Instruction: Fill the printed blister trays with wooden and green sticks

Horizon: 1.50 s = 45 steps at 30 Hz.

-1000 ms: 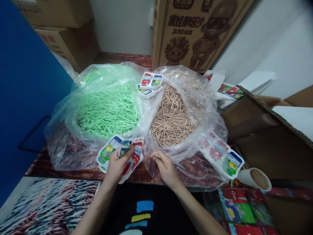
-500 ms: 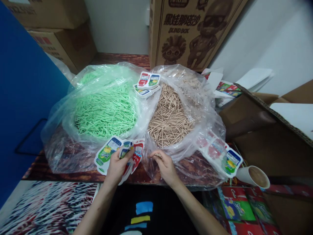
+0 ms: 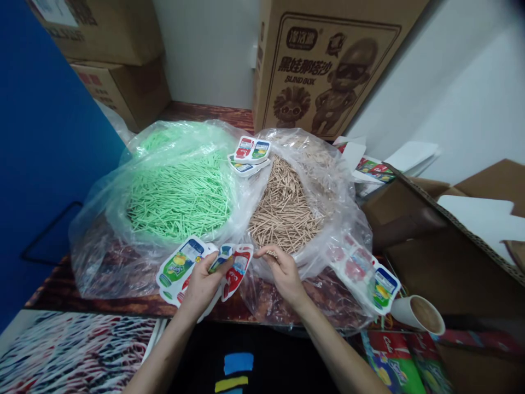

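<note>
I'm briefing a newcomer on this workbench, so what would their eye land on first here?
A heap of bright green sticks lies left of centre, with a heap of tan sticks close on its right. In front, the left hand fans colourful printed cards while the right hand pinches a small bunch of sticks. A big cardboard box printed BLIND BOX stands behind.

Beyond the left hand [image 3: 203,284], mint-green sticks [image 3: 180,194]; beyond the right hand [image 3: 285,276], pale tan sticks [image 3: 285,210]. White-edged cards [image 3: 180,262] in the left hand, printed green, blue and red. Dark red-brown grain on the surface [image 3: 197,112].
</note>
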{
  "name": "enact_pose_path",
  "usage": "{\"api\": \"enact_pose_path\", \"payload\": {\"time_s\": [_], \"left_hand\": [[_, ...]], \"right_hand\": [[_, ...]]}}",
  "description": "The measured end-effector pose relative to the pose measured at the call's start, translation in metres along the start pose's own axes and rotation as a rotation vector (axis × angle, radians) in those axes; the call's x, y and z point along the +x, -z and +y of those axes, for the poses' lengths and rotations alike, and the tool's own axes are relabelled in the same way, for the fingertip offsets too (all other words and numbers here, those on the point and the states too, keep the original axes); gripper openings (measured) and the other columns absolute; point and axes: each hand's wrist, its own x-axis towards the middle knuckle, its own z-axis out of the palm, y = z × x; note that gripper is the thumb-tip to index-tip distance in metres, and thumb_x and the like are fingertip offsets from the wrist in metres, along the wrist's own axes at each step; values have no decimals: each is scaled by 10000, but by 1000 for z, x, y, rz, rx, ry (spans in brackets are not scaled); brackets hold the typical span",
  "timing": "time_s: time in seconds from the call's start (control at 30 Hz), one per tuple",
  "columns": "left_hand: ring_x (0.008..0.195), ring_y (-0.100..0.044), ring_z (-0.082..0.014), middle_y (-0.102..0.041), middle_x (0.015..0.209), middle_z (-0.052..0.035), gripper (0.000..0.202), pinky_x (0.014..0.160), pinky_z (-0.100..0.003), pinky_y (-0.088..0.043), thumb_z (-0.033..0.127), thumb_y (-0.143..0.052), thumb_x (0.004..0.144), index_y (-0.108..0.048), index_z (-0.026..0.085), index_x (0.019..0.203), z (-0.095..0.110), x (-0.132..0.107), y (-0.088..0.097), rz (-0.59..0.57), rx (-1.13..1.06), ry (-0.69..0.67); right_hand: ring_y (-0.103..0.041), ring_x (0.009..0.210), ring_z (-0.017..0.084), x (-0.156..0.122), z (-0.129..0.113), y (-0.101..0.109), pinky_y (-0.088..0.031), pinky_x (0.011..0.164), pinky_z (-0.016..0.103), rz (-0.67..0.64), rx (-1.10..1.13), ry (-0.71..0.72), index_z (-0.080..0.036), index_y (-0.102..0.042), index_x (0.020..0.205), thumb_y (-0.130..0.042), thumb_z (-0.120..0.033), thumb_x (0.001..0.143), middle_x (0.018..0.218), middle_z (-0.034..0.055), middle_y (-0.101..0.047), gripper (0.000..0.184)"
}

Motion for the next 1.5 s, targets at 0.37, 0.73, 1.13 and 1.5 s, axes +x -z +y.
{"api": "enact_pose_path", "payload": {"time_s": [0.37, 0.73, 1.13, 1.5], "left_hand": [[609, -544, -160, -595, 579, 16, 229, 610, -244, -448, 371, -720, 677, -636, 176, 590, 0, -5, -11, -82, -100, 27], [615, -530, -136, -629, 646, 27, 150, 615, -224, -419, 310, -702, 705, -658, 168, 688, -11, -5, -13, -106, -156, 57], [627, -545, -139, -650, 683, 14, 181, 606, -231, -429, 347, -699, 728, -691, 168, 759, -17, -3, -11, -12, -215, 39], [659, -585, -142, -668, 708, 2, 189, 652, -239, -465, 348, -702, 740, -682, 161, 752, -10, -11, 6, -28, -291, 8]], "right_hand": [[-666, 820, 185, 50, -43, 3, -491, 879, 376, 69, 709, -260, -244, -532, 851, -563, -354, 852, 750, -15, -648, 114], [-691, 831, 237, 42, -39, -4, -530, 812, 424, -131, 757, -480, -203, -566, 802, -643, -355, 795, 784, 43, -721, 170], [-533, 1132, 213, 24, -50, 4, -405, 980, 381, -169, 114, -141, -236, -627, 960, -522, -335, 902, 1164, 58, -613, 156], [-586, 902, 213, 18, -61, -11, -460, 822, 334, -323, -134, 25, -228, -647, 894, -506, -296, 912, 922, 52, -649, 157]]}}
